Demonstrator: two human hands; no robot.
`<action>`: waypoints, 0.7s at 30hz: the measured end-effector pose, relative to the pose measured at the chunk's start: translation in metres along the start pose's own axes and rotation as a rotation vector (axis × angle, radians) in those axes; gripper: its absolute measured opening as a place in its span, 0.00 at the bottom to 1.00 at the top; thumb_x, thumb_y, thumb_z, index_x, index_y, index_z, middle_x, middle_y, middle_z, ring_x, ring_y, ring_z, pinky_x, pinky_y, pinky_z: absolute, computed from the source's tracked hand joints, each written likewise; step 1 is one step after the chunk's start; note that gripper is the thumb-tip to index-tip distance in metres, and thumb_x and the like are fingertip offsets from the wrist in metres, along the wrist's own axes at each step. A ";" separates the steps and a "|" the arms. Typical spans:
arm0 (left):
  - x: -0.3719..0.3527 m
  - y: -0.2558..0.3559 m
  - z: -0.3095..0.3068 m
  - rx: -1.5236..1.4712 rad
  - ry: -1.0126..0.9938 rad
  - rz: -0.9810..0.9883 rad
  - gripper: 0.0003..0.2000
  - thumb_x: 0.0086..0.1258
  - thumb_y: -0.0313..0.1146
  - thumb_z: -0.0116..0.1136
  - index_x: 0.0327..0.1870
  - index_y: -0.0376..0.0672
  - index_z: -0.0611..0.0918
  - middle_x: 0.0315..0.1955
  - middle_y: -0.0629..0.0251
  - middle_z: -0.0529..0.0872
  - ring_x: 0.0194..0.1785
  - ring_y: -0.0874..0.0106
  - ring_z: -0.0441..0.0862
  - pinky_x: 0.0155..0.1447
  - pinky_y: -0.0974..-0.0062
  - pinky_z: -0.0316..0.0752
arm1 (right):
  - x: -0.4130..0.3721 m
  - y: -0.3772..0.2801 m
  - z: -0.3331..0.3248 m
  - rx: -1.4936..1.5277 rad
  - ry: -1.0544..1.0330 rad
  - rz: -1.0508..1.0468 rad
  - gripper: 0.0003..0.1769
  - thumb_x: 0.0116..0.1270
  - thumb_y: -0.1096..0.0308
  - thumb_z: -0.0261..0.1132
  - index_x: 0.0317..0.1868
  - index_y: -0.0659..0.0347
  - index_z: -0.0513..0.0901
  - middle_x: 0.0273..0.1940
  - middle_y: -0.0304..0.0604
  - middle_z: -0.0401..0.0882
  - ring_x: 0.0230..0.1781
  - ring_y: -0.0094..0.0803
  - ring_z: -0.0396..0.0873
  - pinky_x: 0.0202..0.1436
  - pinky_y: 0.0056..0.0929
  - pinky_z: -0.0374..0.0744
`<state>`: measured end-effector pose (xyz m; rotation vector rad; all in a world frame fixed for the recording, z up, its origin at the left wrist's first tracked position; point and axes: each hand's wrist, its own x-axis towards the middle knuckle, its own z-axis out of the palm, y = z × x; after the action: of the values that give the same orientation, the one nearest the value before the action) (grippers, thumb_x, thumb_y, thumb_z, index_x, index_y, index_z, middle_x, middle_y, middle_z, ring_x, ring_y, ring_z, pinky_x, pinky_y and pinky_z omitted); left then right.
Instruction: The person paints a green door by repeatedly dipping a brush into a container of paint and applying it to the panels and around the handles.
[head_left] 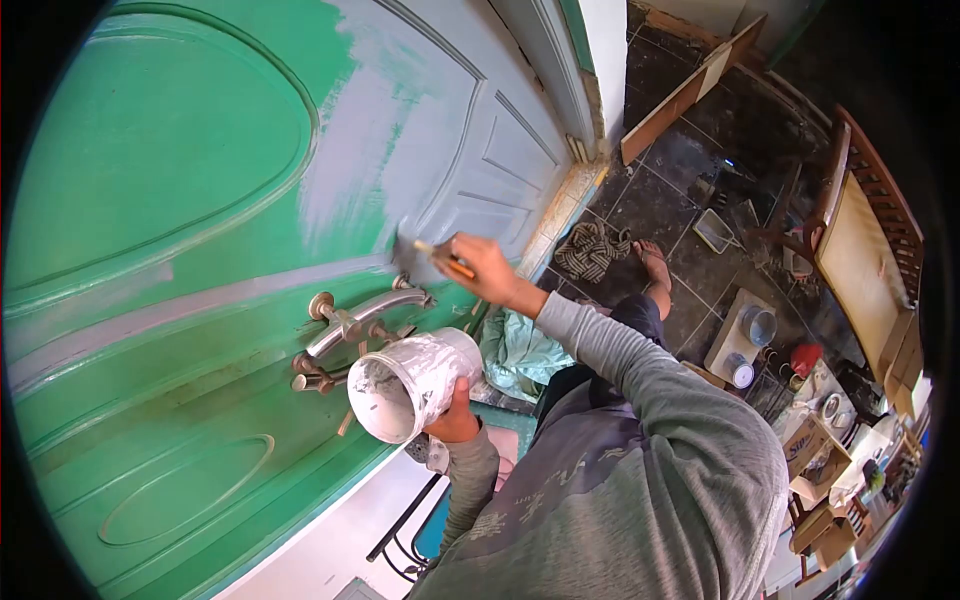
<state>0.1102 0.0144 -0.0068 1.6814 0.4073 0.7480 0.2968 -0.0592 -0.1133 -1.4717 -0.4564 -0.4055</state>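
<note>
My right hand (481,268) is closed around the handle of a paintbrush (424,247). The bristles are against the green door (180,140), near the edge of a pale grey painted area (365,130). My left hand (456,412) grips a white paint bucket (425,370) smeared with paint. The bucket is tilted, its mouth facing the door, and its inner wall is coated in white. Just beyond the bucket, a metal door handle (350,322) is mounted on the door. Part of my left hand is hidden behind the bucket.
A patterned cloth (592,250) lies on the dark tiled floor (655,200) near my bare foot (652,262). A paint tray (714,231) and several containers, among them a tin (738,370), stand farther right. A wooden bench (870,260) is at the far right.
</note>
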 end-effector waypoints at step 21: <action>-0.016 -0.041 -0.013 0.237 -0.115 0.139 0.47 0.54 0.24 0.82 0.76 0.34 0.66 0.69 0.55 0.77 0.72 0.60 0.74 0.76 0.59 0.69 | 0.068 -0.111 -0.127 0.472 0.183 0.532 0.08 0.67 0.74 0.75 0.35 0.66 0.83 0.27 0.36 0.82 0.25 0.19 0.78 0.29 0.19 0.75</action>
<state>0.0946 0.0235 -0.0489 1.9818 0.3100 0.7211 0.3023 -0.1914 0.0107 -1.0289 0.0022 0.0004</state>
